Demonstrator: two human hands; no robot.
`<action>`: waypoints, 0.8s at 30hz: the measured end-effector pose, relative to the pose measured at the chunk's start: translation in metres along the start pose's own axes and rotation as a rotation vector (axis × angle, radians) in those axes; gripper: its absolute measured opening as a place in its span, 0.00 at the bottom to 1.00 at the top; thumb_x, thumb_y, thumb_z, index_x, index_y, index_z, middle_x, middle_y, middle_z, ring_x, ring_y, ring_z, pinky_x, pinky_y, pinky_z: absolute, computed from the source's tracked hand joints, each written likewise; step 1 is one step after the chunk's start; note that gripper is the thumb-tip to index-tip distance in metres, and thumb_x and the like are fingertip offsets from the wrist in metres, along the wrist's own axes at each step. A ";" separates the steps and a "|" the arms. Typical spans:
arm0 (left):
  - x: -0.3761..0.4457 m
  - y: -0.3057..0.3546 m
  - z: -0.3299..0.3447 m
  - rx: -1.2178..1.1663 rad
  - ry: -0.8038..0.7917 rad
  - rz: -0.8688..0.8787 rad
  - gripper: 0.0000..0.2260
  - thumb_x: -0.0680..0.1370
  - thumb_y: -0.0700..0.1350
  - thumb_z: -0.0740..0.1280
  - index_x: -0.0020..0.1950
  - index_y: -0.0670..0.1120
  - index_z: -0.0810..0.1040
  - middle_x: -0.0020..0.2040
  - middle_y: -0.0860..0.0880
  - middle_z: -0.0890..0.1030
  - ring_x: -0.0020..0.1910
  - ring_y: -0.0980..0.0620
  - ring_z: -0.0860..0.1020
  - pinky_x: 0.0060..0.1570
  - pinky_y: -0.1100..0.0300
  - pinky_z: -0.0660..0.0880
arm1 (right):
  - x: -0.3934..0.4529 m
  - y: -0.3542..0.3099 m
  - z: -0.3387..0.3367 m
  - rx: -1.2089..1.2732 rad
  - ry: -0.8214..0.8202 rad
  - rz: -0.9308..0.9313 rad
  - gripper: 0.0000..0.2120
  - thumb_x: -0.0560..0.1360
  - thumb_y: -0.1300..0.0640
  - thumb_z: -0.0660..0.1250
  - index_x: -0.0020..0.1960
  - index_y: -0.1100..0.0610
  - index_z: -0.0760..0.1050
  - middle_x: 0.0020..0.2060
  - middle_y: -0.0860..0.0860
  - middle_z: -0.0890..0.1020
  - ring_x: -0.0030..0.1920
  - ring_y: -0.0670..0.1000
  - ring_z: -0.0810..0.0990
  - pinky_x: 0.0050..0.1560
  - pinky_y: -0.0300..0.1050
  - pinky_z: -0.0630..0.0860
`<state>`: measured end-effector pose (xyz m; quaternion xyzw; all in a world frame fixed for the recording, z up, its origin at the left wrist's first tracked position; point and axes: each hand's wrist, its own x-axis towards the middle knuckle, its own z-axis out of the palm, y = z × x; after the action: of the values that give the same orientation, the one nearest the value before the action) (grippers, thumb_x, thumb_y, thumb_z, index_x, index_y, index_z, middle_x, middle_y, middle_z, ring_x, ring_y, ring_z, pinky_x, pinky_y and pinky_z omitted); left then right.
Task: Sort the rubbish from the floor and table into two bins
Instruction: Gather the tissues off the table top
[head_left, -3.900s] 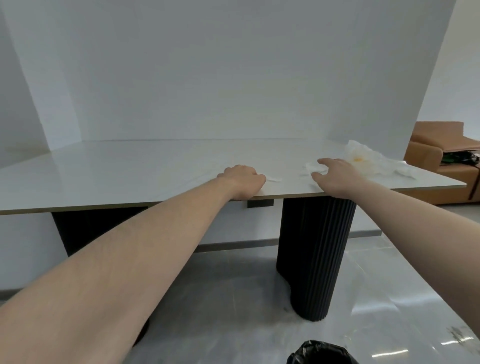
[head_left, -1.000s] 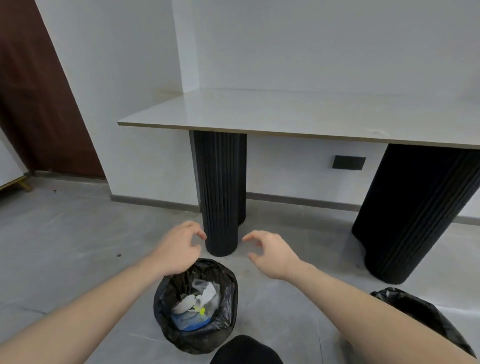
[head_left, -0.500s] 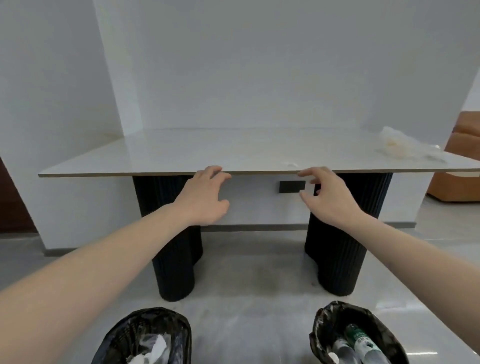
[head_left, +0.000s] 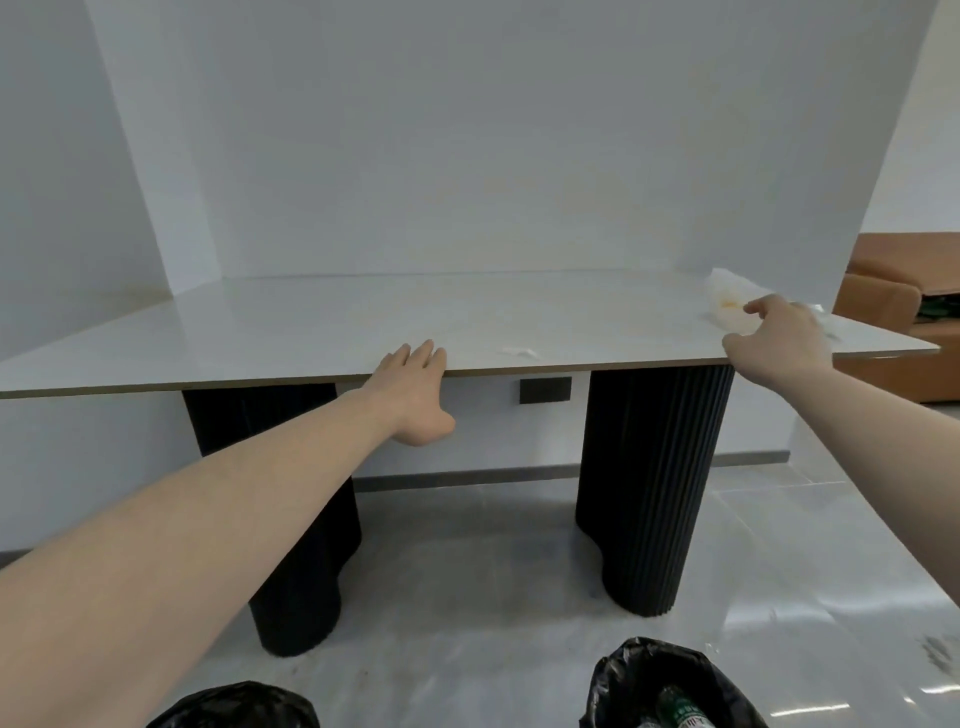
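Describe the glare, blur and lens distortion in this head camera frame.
Head view: soft, even light; white glare streaks on the glossy floor at right; a dull sheen on the table. The wide lens bows the table's front edge and stretches the forearms. The right hand and the crumpled plastic wrapper beyond it look slightly smeared; the left hand is sharper.

Table (head_left: 311, 332) top glossy white, legs (head_left: 654, 467) black, vertically ribbed; bin liners (head_left: 623, 680) black; wrapper (head_left: 727, 299) translucent white, orange-stained; sofa (head_left: 883, 291) tan.
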<state>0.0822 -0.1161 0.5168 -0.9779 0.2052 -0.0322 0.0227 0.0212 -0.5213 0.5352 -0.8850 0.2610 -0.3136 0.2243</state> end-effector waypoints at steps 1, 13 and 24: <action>0.002 0.001 0.002 -0.006 -0.001 0.003 0.42 0.77 0.51 0.61 0.82 0.45 0.40 0.83 0.46 0.40 0.81 0.42 0.41 0.79 0.49 0.45 | 0.005 0.004 0.000 -0.023 0.000 0.031 0.28 0.73 0.57 0.68 0.72 0.58 0.68 0.69 0.61 0.70 0.63 0.64 0.75 0.57 0.54 0.73; 0.013 0.004 0.010 -0.036 0.052 0.019 0.45 0.74 0.51 0.63 0.82 0.49 0.38 0.82 0.49 0.38 0.81 0.45 0.40 0.79 0.50 0.44 | 0.051 0.026 0.014 -0.212 -0.091 0.185 0.40 0.67 0.46 0.73 0.72 0.60 0.62 0.67 0.61 0.68 0.65 0.67 0.71 0.59 0.60 0.75; 0.016 0.004 0.006 -0.103 0.052 -0.004 0.45 0.73 0.53 0.65 0.81 0.58 0.39 0.82 0.53 0.39 0.81 0.48 0.42 0.79 0.51 0.50 | 0.073 0.028 0.028 -0.233 -0.162 0.264 0.28 0.65 0.48 0.64 0.64 0.52 0.74 0.61 0.58 0.76 0.63 0.64 0.73 0.66 0.59 0.69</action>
<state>0.0954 -0.1264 0.5118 -0.9771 0.2050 -0.0468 -0.0331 0.0801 -0.5803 0.5315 -0.8855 0.3904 -0.1769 0.1797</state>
